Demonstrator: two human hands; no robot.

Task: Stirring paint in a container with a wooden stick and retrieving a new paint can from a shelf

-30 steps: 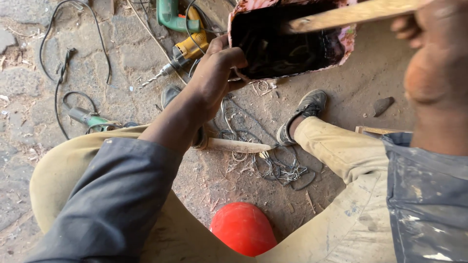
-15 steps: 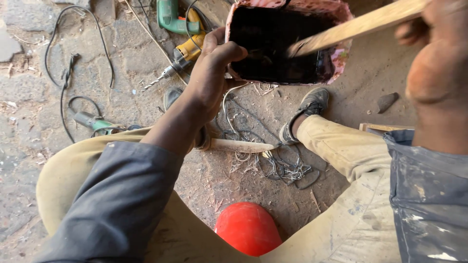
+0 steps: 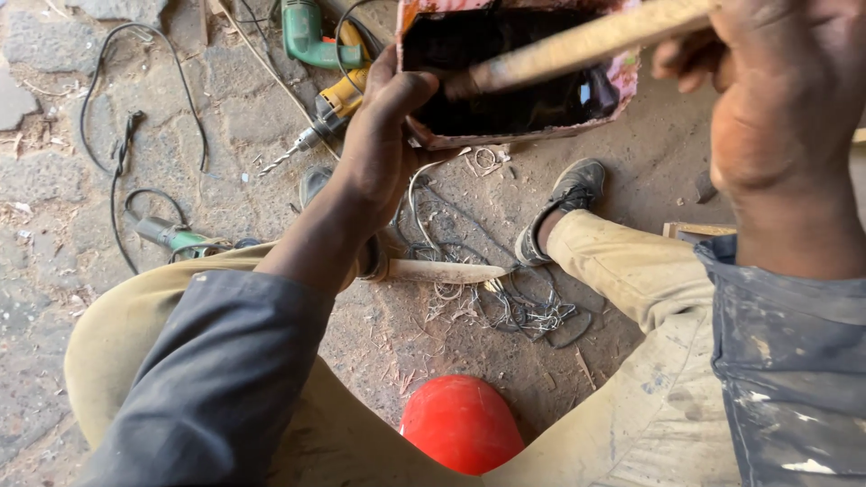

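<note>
Head view, and your stick point(image 3: 577, 45) has swung lower than a moment ago: its far end now sits well inside the dark mouth of the tin point(image 3: 514, 77) at the top of the frame, where half a second back it only crossed the opening. Your right hand point(image 3: 776, 99), upper right, is clenched round the near end of the stick, knuckles towards the camera. Your left hand point(image 3: 383, 135) has kept its place, fingers curled over the tin's left rim, gripping it steady. So the stick is working deeper into whatever dark stuff the tin holds, with the tin braced against it.

What you can't read: the tin's contents are just black, no level, no surface. The stick's tip is lost in that dark, and its upper end is hidden in your fist. The tin's top edge is cut off by the frame. Your left shoe point(image 3: 338, 194) is mostly behind your forearm. Below, a red dome point(image 3: 462, 424) between your knees is half hidden by your leg, and the drills point(image 3: 316, 41) run off upper left.
</note>
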